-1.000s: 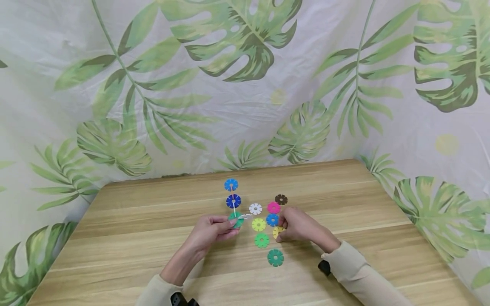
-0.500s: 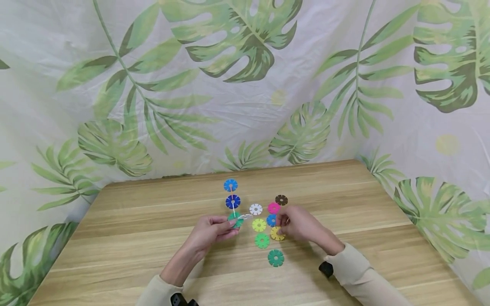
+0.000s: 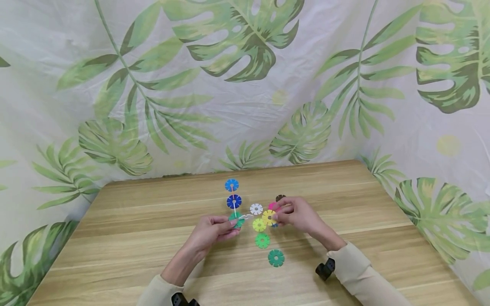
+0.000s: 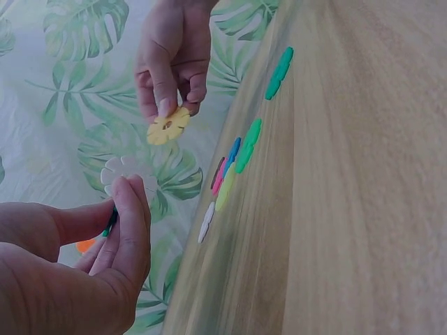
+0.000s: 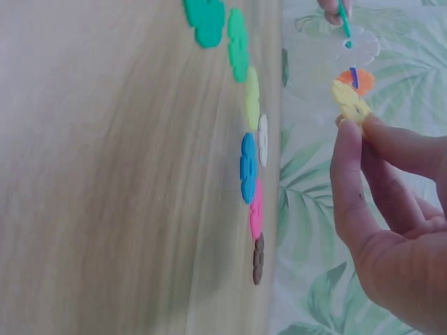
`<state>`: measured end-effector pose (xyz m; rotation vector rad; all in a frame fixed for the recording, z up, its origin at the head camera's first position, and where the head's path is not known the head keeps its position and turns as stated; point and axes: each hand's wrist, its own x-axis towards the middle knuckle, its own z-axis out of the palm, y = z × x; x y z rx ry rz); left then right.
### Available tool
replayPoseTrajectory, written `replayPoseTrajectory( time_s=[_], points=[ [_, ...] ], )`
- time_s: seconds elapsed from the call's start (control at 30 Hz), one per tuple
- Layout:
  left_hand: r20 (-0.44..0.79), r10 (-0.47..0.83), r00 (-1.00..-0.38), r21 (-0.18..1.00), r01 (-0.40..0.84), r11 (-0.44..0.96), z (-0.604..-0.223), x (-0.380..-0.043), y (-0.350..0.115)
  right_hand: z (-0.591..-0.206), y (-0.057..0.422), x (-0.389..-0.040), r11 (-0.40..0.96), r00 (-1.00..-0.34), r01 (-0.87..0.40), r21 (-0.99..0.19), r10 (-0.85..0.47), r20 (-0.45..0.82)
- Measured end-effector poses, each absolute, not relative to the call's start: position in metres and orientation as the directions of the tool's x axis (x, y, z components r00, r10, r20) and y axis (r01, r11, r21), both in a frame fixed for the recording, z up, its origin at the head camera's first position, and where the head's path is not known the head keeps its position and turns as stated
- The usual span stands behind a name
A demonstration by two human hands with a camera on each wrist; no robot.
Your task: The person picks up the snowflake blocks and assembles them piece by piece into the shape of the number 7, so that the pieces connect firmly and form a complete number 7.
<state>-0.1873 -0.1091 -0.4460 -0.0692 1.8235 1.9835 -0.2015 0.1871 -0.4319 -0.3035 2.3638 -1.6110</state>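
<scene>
My left hand [image 3: 210, 231] pinches a green notched disc [image 3: 239, 222] at the near end of a linked chain of flower-shaped plastic discs. Beyond the green one, the chain runs through a white disc [image 4: 126, 167] and a dark blue disc [image 3: 230, 201], then an orange disc [image 5: 362, 81], to a lighter blue disc [image 3: 227, 185] at the far end. Raised above the loose pieces, a yellow notched disc [image 3: 266, 217] is pinched between thumb and fingers of my right hand [image 3: 300, 214]. A gap separates it from the green disc.
Several loose discs lie on the wooden table [image 3: 134, 238]: white [image 3: 252, 209], yellow-green [image 3: 255, 225], light green [image 3: 258, 241] and dark green [image 3: 272, 258]. Pink [image 5: 256, 209], blue [image 5: 248, 167] and brown [image 5: 259, 258] discs are partly hidden by the right hand in the head view. Leaf-printed cloth [image 3: 245, 106] hangs behind.
My right hand has picked the yellow disc up off the table and moved it up and slightly left, over the blue disc. The left hand and the chain stay nearly still.
</scene>
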Motion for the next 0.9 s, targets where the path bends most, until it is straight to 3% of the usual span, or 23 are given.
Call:
replayPoseTrajectory(
  time_s=[0.4, 0.9],
  points=[
    [-0.319, 0.293, -0.901, 0.939, -0.342, -0.032, -0.446, -0.187, -0.108, -0.437, 0.179, -0.205, 0.108, -0.936, 0.137, -0.985, -0.311, -0.165],
    [-0.321, 0.296, -0.899, 0.939, -0.343, -0.021, -0.448, -0.186, -0.105, -0.441, 0.166, -0.205, 0.065, -0.932, 0.187, -0.98, -0.304, -0.198]
  ],
)
